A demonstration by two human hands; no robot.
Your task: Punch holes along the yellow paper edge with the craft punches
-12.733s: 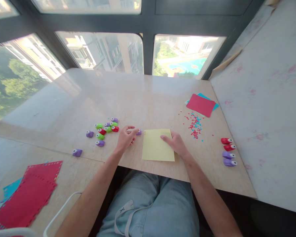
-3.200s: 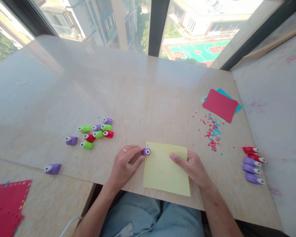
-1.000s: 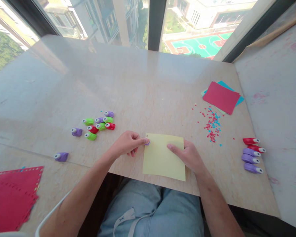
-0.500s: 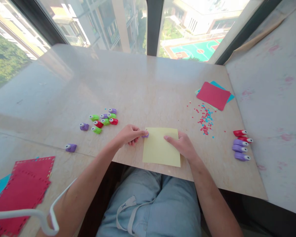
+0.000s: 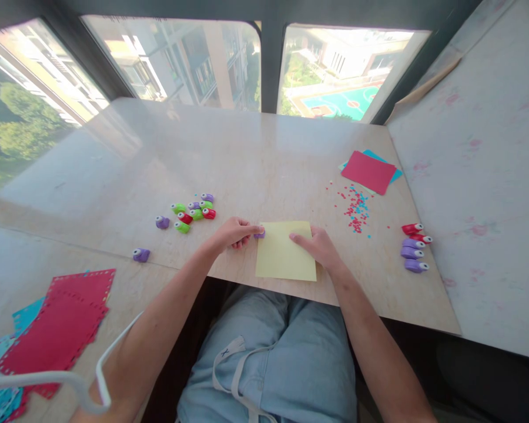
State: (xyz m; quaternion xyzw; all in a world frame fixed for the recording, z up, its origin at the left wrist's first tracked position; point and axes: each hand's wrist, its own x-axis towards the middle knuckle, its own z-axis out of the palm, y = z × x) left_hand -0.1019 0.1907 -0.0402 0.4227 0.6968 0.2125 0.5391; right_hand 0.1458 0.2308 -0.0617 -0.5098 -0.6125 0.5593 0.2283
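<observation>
A pale yellow sheet of paper (image 5: 285, 252) lies near the table's front edge, in front of my lap. My right hand (image 5: 318, 244) grips its right side, thumb on top and the fingers hidden underneath. At the upper left edge of the sheet, my left hand (image 5: 240, 233) is closed on a small purple craft punch (image 5: 260, 234), the thumb pressed on its top. The punch touches the paper's edge; most of it is covered by the thumb.
Several purple, green and red punches (image 5: 196, 214) cluster to the left, with more punches (image 5: 414, 252) at the right. Tiny red and blue paper bits (image 5: 357, 208) lie below stacked coloured sheets (image 5: 369, 171). Red sheets with punched edges (image 5: 62, 329) lie front left. Windows (image 5: 203, 64) border the back.
The camera view has tilted up and shifted slightly, so the table appears moved. Both hands keep their hold on the paper and the punch, with the left thumb still on top.
</observation>
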